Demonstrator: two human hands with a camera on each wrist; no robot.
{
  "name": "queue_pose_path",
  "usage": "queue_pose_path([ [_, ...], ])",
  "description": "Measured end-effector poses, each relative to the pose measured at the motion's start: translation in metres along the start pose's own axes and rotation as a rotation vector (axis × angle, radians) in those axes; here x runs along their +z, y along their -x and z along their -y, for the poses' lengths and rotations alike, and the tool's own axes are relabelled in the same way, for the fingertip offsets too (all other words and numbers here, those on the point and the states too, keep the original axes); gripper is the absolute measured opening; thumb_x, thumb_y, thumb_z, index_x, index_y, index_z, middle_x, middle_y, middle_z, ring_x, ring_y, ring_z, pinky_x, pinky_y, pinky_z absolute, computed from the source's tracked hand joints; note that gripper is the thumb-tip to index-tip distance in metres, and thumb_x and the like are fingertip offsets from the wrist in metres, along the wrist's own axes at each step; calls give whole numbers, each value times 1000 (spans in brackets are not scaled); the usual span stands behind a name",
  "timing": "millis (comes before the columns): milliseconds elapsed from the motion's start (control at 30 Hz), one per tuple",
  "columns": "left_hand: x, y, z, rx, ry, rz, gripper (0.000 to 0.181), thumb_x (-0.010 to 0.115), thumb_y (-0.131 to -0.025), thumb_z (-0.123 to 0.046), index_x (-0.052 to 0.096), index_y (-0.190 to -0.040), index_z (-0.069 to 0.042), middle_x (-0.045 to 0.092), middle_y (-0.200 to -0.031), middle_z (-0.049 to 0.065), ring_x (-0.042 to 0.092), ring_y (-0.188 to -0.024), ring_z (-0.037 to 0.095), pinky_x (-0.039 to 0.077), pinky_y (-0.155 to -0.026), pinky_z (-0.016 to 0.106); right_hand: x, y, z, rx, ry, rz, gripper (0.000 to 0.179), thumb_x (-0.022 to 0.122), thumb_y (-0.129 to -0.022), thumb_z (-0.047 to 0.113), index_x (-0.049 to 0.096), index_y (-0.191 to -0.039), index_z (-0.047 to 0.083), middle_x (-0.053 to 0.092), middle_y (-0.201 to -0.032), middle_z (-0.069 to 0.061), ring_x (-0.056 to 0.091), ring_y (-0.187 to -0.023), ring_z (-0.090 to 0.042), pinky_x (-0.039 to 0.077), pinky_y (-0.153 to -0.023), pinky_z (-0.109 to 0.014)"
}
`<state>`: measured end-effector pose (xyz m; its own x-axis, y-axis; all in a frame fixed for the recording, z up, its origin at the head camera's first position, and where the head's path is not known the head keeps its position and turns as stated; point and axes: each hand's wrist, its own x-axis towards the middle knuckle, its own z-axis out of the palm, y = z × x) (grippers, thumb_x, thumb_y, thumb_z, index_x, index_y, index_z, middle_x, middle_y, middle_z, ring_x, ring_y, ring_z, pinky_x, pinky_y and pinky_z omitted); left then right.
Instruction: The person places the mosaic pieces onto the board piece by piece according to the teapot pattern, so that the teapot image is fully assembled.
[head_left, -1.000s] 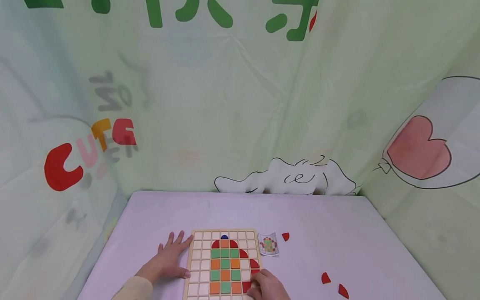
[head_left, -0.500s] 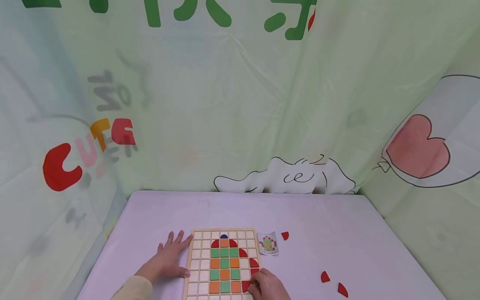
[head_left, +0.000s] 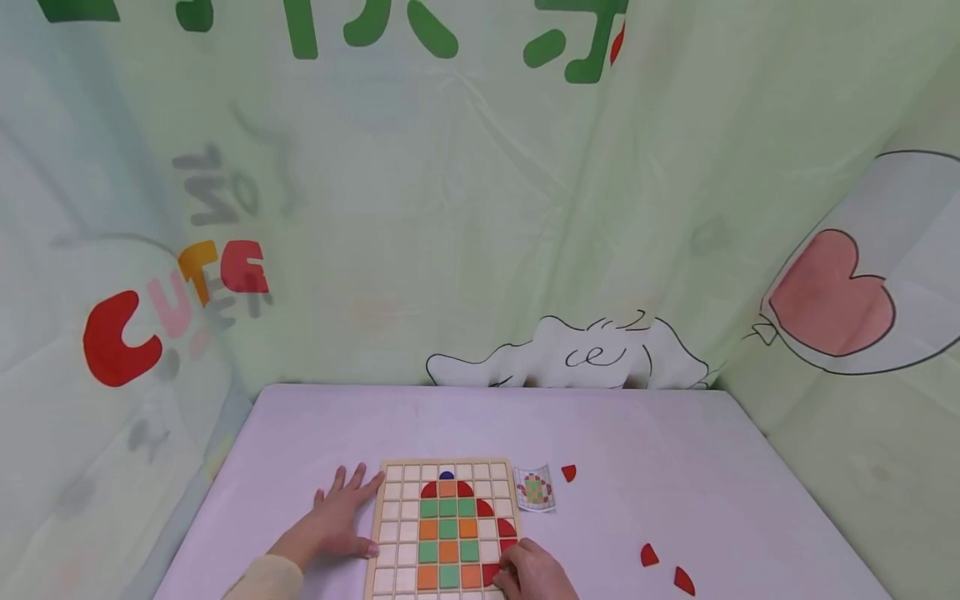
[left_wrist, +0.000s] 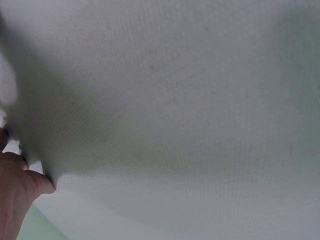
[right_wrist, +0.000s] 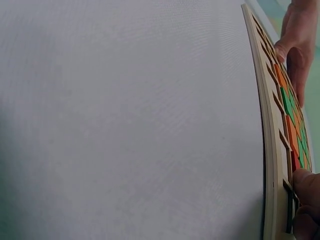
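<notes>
A wooden grid board (head_left: pixel 387 577) lies on the table, holding green and orange square tiles (head_left: pixel 447 529), red rounded pieces (head_left: pixel 483 507) and one blue piece (head_left: pixel 447 475). Along the board's left edge my left hand (head_left: pixel 340 518) is spread, with fingertips and thumb touching the frame. My right hand (head_left: pixel 538 573) is at the lower right of the board, its fingers curled and pinching at a red quarter-circle piece (head_left: pixel 491 573); they partly cover it. In the right wrist view the thumb (right_wrist: pixel 306 186) meets a red piece (right_wrist: pixel 295 161) in the grid.
Beside the board's upper right lies a small picture card (head_left: pixel 535 489) with a coloured pattern. Loose red quarter-circle pieces lie farther right: one near the card (head_left: pixel 569 473) and two lower down, a nearer piece (head_left: pixel 648 555) and a farther piece (head_left: pixel 684 582). Printed cloth (head_left: pixel 375 208) surrounds the table.
Both hands keep their places on the board. Only the head view shifts slightly.
</notes>
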<state>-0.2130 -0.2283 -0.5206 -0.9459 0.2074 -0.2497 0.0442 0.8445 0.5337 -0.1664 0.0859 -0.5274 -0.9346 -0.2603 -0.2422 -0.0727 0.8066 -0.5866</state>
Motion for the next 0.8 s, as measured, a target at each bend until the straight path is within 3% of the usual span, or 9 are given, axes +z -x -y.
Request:
queue_pose_path([
  [367, 2, 0, 2, 3, -8, 4, 110, 96, -64, -29, 39, -156, -8, 23, -165, 32, 7, -151, 61, 10, -112, 84, -15, 9, -18, -63, -51, -7, 12, 72, -93, 15, 72, -98, 4, 54, -83, 4, 48, -73, -9, 46, -62, -22],
  [567, 0, 2, 2, 19, 7, 3, 109, 95, -65, -28, 40, -156, -6, 23, -164, 33, 7, -151, 62, 9, -111, 84, -28, 15, -37, 7, -50, -1, 24, 76, -91, 17, 71, -110, 3, 55, -89, 3, 50, -79, -13, 52, -68, -23],
  [800, 0, 1, 2, 18, 6, -5, 109, 96, -64, -27, 40, -156, -7, 23, -165, 32, 7, -151, 62, 10, -111, 85, -46, 19, -72, 145, 69, -117, 33, 82, -86, 18, 71, -114, 4, 59, -91, 3, 52, -80, -14, 56, -72, -27],
])
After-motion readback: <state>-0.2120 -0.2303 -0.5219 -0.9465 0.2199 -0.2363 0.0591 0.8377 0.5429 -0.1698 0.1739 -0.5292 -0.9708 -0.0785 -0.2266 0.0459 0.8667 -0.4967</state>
